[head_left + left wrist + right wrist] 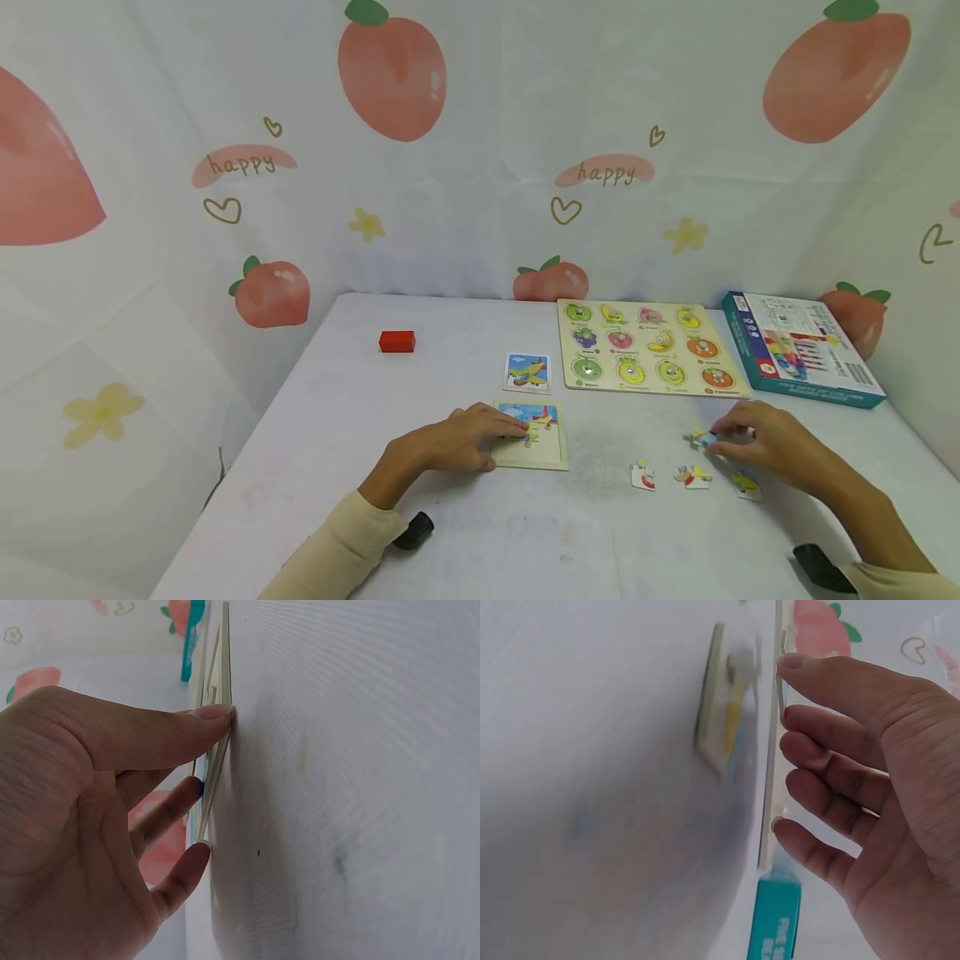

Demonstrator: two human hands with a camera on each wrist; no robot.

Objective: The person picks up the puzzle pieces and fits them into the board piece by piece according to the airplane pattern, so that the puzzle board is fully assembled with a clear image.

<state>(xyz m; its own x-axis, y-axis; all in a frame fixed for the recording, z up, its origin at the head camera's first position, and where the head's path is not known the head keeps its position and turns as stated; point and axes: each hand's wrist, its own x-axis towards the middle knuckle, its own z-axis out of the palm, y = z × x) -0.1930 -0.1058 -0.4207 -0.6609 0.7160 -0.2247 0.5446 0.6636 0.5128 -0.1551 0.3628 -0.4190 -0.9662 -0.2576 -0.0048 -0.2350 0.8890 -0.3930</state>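
Observation:
In the head view a small wooden jigsaw board [551, 454] lies mid-table, its upper part filled with pieces of an airplane picture. My left hand [465, 437] holds it at the left side, with fingertips over the picture. The left wrist view shows the thumb [202, 720] at the board's edge. My right hand [772, 442] pinches a jigsaw piece [702, 439] between thumb and index finger; in the right wrist view it appears thin, edge-on. Below that hand lie three loose pieces: one red and white [642, 477], one yellow and red [693, 477], one with yellow [746, 486].
An airplane picture card [527, 372] lies just behind the jigsaw board. Farther back are a fruit puzzle board [645, 346] and, at right, a teal-edged box [810, 350]. A red block [397, 342] sits at the back left. A printed peach cloth [465, 167] hangs behind the table.

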